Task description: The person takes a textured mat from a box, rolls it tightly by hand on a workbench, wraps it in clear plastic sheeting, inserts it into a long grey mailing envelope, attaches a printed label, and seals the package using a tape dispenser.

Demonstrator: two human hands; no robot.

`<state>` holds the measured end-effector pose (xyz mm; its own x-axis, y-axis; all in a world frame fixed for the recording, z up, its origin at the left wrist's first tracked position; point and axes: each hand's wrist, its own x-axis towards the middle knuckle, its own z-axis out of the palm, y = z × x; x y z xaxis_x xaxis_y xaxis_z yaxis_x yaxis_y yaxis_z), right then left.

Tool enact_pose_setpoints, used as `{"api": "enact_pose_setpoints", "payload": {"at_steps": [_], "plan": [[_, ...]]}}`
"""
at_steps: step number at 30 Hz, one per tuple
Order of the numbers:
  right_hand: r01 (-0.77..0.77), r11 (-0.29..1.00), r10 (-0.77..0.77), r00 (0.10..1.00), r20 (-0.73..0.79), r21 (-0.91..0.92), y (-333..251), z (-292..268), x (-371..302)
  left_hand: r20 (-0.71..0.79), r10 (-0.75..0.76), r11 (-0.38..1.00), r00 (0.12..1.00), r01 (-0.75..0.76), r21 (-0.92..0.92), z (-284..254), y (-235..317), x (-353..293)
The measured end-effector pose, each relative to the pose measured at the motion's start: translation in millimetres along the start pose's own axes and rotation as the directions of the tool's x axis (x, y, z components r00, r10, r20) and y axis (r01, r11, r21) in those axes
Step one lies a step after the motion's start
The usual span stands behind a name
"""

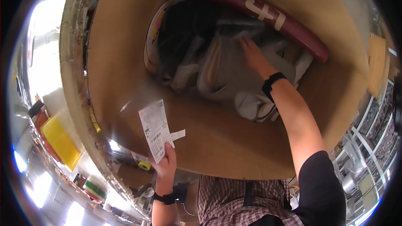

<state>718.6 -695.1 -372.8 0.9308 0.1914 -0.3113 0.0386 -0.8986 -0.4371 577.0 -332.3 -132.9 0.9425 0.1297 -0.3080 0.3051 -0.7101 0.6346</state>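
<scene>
My left hand (167, 163) is closed on a printed paper slip (153, 127), with a small white tag (177, 134) sticking out beside the thumb. The slip hangs over the near left edge of a large cardboard box (234, 155). Deep inside that box, my right hand (256, 60) lies with stretched fingers on a grey folded cloth item (234, 65) in clear plastic. Left of it is a black bagged item (180, 29). A rolled grey-white piece (253, 104) sits nearer me, below the right wrist.
A dark red tube-like roll (259, 10) with pale lettering lies along the box's far side. A round-edged item (151, 37) leans at the box's left. Outside, a yellow sheet (60, 142) and a tape roll (95, 189) are at left; wire racks (370, 150) stand at right.
</scene>
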Motion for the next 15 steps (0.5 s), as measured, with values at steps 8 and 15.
{"api": "enact_pose_setpoints", "payload": {"at_steps": [8, 15], "plan": [[-0.064, 0.997, 0.057, 0.982, 0.179, 0.033, -4, -10, 26, -0.2, -0.03, 0.994, 0.979, 0.008, -0.112, 4, -25, -26], [0.351, 0.917, -0.376, 0.918, 0.121, 0.187, -35, -50, -146, -0.173, 0.084, 0.995, 0.981, -0.073, 0.065, 5, -23, -24]]}}
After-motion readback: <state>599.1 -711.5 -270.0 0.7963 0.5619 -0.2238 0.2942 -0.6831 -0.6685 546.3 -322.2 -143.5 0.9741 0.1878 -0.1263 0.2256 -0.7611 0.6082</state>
